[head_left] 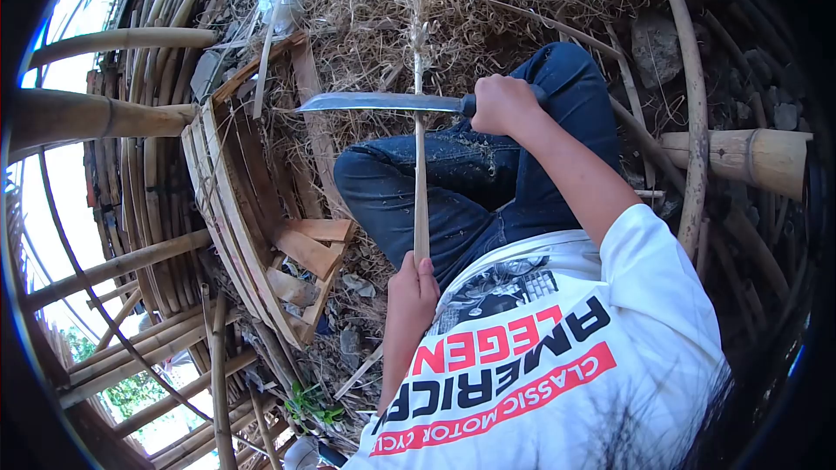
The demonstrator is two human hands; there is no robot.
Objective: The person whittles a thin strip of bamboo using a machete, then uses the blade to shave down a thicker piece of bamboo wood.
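My right hand [505, 105] is closed around the dark handle of a long knife [374, 102]. The blade points left and crosses a thin pale bamboo strip [421, 183], touching or nearly touching it. Below, my left hand [413, 294] is wrapped round the near end of this strip, which runs straight up past the blade to the top edge of the view. Frayed fibres show on its upper part. Under the knife and strip are my crossed legs in blue jeans [409, 209], with small shavings on them.
A heap of curly shavings [540, 0] covers the ground ahead. To the left stands a wooden crate [248, 235] with wood pieces, beside a bamboo pole wall [148, 174] and a plastic bag [279, 2]. Bamboo poles [692, 104] and stones [655, 48] lie at the right.
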